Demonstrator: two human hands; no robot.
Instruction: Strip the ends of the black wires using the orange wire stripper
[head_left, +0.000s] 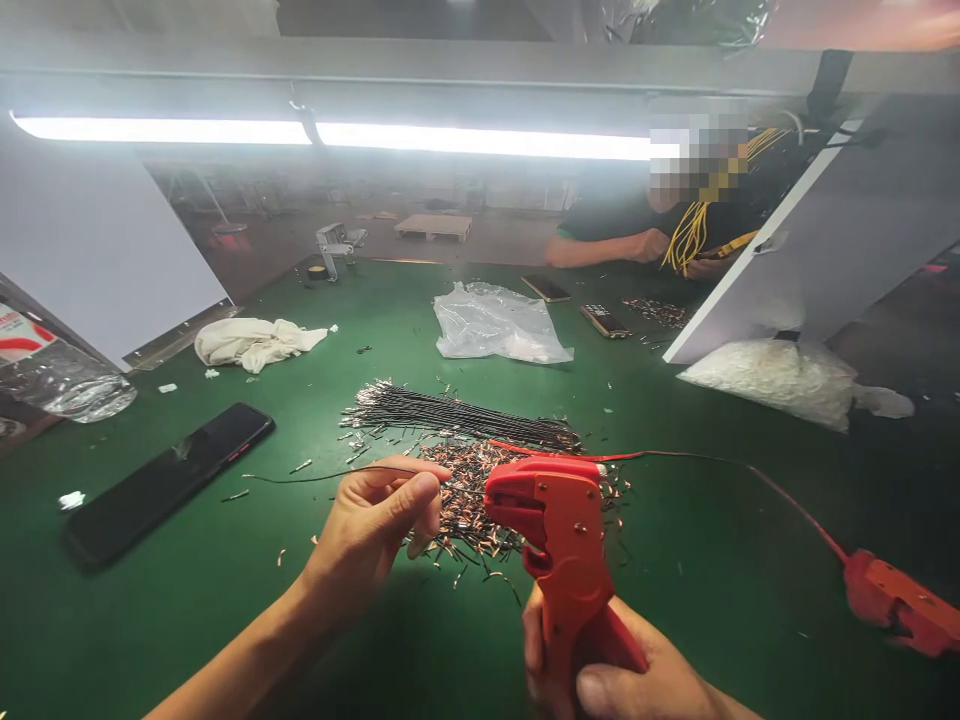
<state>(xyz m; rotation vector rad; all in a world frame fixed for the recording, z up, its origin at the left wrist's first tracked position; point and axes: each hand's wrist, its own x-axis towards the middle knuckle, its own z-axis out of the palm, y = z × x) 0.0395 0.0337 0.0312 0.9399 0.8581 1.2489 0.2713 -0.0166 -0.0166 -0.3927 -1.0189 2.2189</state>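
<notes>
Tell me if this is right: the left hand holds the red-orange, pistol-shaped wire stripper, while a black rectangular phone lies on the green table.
The side is wrong: the head view shows the right hand holding the wire stripper; the black phone does lie on the green table.

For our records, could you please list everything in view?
Table: one, green, underneath
Wire stripper: one, reddish, centre
Similar tool: one, reddish, right
Cord: one, red, centre right
Held wire: one, dark, centre
Bundled wires: many, black, centre
Scraps: many, black and copper, centre
Phone: one, black, left
Small devices: two, dark, far
Plastic bags: two, whitish, centre and right
Cloth: one, white, left
Bottle: one, clear, left
Lamps: two, white, overhead
Panels: two, white, sides
Pallet: one, pale, background
Person: one, dark-clothed, far right
Hanging wires: several, yellow, far right
Left hand: one, bare, centre
Right hand: one, bare, foreground
</notes>
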